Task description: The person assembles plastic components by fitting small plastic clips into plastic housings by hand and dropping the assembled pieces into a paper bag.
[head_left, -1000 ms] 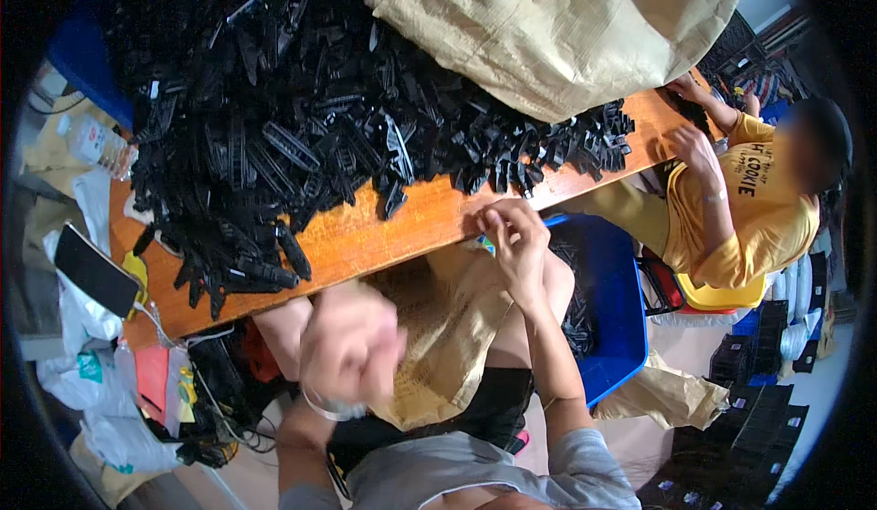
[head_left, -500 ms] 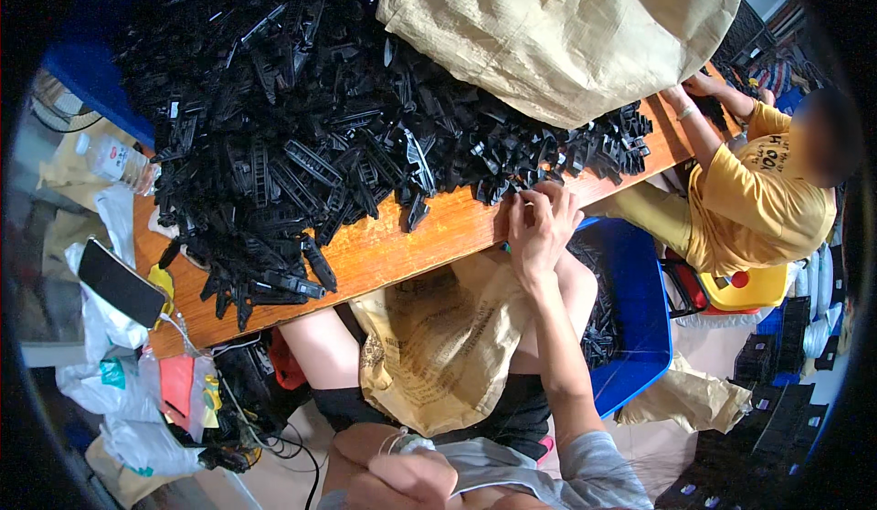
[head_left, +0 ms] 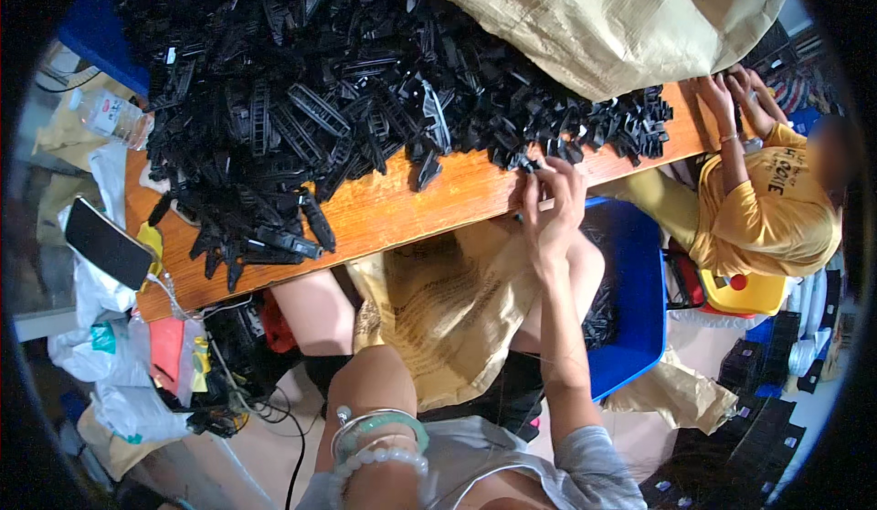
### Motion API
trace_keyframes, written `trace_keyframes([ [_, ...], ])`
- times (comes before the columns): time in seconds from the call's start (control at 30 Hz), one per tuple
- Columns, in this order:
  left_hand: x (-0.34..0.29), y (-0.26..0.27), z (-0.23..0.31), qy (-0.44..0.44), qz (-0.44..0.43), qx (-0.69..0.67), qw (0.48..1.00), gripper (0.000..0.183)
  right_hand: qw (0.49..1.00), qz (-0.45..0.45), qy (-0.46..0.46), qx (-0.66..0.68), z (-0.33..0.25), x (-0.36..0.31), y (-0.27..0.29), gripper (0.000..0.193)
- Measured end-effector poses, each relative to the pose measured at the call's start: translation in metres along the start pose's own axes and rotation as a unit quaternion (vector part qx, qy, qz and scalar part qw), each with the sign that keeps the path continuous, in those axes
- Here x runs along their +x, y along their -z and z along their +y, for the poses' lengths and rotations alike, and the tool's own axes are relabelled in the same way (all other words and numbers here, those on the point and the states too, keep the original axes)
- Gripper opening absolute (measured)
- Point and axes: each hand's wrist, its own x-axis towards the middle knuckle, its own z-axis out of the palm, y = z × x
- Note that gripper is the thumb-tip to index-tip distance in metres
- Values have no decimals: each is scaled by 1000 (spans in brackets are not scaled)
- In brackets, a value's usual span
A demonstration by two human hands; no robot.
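One table (head_left: 384, 201) bears black plastic parts (head_left: 265, 126), piled too thickly to count, and one beige sack (head_left: 612, 26) shows at its far side. One right hand (head_left: 555, 201) is at the table's near edge. One blue tub (head_left: 632, 272) stands before that edge, its dark pieces (head_left: 598, 318) uncountable. Beside the table's left end are one phone (head_left: 108, 243) and one bottle (head_left: 110, 117). At its right end sits one co-worker (head_left: 772, 197), two hands (head_left: 715, 95) showing.

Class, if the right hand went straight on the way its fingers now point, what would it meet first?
Probably the small black parts at the near edge of the pile; the right hand has its fingertips beside or touching them, though depth is hard to judge.
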Motion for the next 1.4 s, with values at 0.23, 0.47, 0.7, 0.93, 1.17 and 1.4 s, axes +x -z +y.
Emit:
trace_keyframes([
  [0.23, -6, 15, -10, 133, -24, -74, 988, 52, 999, -28, 26, 2, -20, -5, 19, 16],
  [0.47, -4, 27, -12, 268, -69, -115, 954, 67, 995, -21, 32, 89, -28, -11, 22, 15],
  [0.7, -14, 34, -5, 388, -85, -152, 905, 82, 990, -60, 95, 90, -26, -19, 2, 21],
  [0.93, -29, 52, 7, 506, -68, -174, 842, 98, 990, -51, 97, 86, -24, -23, -8, 20],
  [1.17, -38, 51, 11, 443, -156, -187, 863, 100, 990, -58, 93, 88, -27, -16, -3, 19],
  [1.4, 3, 48, -28, 355, -111, 151, 916, 63, 991, -45, 104, 67, -9, -25, -6, 22],
])
